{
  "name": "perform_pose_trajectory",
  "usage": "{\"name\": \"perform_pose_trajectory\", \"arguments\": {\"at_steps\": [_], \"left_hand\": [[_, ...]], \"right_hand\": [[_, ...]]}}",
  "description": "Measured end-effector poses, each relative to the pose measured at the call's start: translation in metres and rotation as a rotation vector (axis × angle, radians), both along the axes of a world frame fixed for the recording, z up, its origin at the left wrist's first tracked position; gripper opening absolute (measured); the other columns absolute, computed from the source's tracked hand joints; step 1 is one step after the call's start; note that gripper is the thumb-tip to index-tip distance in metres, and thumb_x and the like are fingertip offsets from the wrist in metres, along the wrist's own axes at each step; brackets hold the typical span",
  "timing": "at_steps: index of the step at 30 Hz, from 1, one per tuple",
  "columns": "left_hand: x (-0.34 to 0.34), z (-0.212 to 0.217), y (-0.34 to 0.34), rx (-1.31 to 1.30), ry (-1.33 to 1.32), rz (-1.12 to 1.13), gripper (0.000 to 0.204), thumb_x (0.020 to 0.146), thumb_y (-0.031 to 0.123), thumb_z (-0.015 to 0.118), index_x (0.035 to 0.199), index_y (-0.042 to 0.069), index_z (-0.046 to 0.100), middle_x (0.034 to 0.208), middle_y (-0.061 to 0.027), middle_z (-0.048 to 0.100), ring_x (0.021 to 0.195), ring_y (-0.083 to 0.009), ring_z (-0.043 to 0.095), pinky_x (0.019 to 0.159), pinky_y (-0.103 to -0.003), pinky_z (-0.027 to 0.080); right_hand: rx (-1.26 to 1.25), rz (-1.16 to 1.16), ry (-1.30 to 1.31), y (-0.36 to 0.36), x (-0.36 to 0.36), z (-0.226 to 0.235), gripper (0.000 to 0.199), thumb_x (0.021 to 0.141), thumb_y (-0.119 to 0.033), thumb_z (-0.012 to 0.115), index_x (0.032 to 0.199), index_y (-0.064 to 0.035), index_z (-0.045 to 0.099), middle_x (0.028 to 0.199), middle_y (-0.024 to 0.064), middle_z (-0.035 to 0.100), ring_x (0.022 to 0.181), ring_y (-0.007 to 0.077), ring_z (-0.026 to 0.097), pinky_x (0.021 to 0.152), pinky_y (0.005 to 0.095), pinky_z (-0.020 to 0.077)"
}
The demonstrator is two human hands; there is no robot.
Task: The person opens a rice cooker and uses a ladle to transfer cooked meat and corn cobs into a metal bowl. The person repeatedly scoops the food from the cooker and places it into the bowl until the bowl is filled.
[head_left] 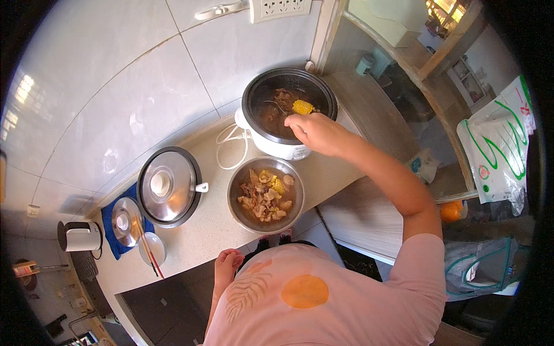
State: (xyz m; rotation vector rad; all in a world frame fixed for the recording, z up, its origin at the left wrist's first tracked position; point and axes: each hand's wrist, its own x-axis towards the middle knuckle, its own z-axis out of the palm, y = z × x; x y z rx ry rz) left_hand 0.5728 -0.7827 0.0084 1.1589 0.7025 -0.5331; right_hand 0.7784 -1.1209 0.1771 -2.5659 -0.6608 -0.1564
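Note:
My right hand (311, 131) reaches over a white rice cooker (270, 144) and is closed on the handle of a metal spoon (279, 106). The spoon's bowl is down inside the dark inner pot (254, 106), among brown stewed pieces and broth. A yellow piece of corn cob (303, 107) lies beside the spoon. Directly in front of the cooker stands a steel bowl (232, 203) filled with cooked meat pieces and corn. My left hand (228, 264) hangs low by the counter's front edge, its fingers loosely curled with nothing visible in them.
Left of the steel bowl lies a round steel lid with a dark rim (169, 193). Farther left are a smaller lid (128, 222) on a blue cloth (111, 230), a white bowl (160, 245) with chopsticks (151, 254), and a kettle (81, 236). A white cord (222, 154) loops beside the cooker.

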Motion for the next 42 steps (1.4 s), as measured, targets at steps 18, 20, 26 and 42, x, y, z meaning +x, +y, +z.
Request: {"name": "perform_pose_trajectory", "arguments": {"at_steps": [18,20,26,42], "left_hand": [[0.005,-0.005,-0.004,-0.062,-0.005,0.016,0.01,0.083,0.007,0.048,0.091,0.003,0.051,0.085,-0.0068,0.056,0.073,-0.0151,0.057,0.068,-0.026,0.047],[0.006,-0.005,-0.005,-0.06,-0.005,0.007,0.01,0.083,0.007,0.048,0.091,0.003,0.051,0.085,-0.0068,0.056,0.073,-0.0152,0.057,0.068,-0.026,0.047],[0.01,-0.003,-0.009,-0.036,0.02,0.004,0.01,0.082,0.006,0.047,0.091,0.002,0.05,0.085,-0.0067,0.056,0.073,-0.0151,0.057,0.068,-0.025,0.047],[0.003,0.0,-0.011,-0.031,-0.016,-0.058,0.011,0.082,0.01,0.048,0.091,0.004,0.05,0.085,-0.0036,0.055,0.077,-0.0132,0.056,0.071,-0.023,0.045]], "right_hand": [[1.006,-0.524,0.605,-0.039,0.026,0.03,0.025,0.083,-0.015,0.04,0.095,0.0041,0.051,0.064,0.0127,0.057,0.047,0.0142,0.052,0.043,0.0212,0.0417],[1.0,-0.529,0.594,-0.042,0.022,0.04,0.026,0.084,-0.016,0.039,0.094,0.0033,0.052,0.064,0.0114,0.056,0.049,0.0138,0.052,0.047,0.0216,0.0427],[0.922,-0.527,0.554,-0.053,0.005,0.074,0.024,0.084,-0.017,0.042,0.093,0.0013,0.055,0.063,0.0082,0.054,0.052,0.0126,0.051,0.051,0.0227,0.044],[0.828,-0.486,0.745,-0.008,-0.072,0.058,0.023,0.086,-0.017,0.041,0.093,-0.0015,0.056,0.06,0.0088,0.055,0.048,0.0125,0.051,0.045,0.0215,0.0414]]}}
